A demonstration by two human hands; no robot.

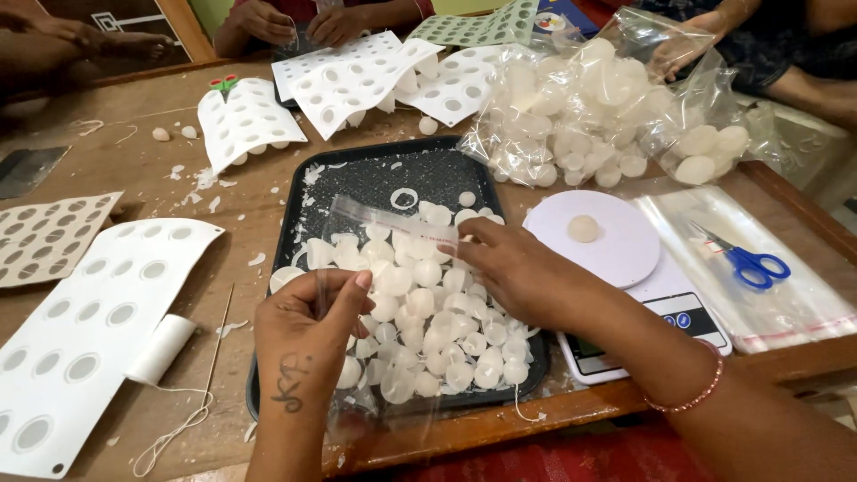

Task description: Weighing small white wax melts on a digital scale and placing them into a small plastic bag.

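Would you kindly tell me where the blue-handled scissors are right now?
In the head view, the blue-handled scissors lie on the right side, on flat clear plastic bags, just right of the white kitchen scale.

bag: clear plastic pouch point(375, 268), mouth held open, lying over the tray
discs: white translucent round shells point(428, 330), heaped loose in black tray point(295, 223)

A brown wooden table point(134, 170) carries a black tray point(375, 174) near its middle. Left of the tray lie white punched sheets point(98, 312), a spool of white thread point(161, 350) and a thin stick point(214, 344); behind it lie more punched sheets point(357, 76). Right of the tray stand a white kitchen scale point(643, 295), bags of white discs point(589, 107) and clear bags point(759, 295) under blue scissors point(750, 263).
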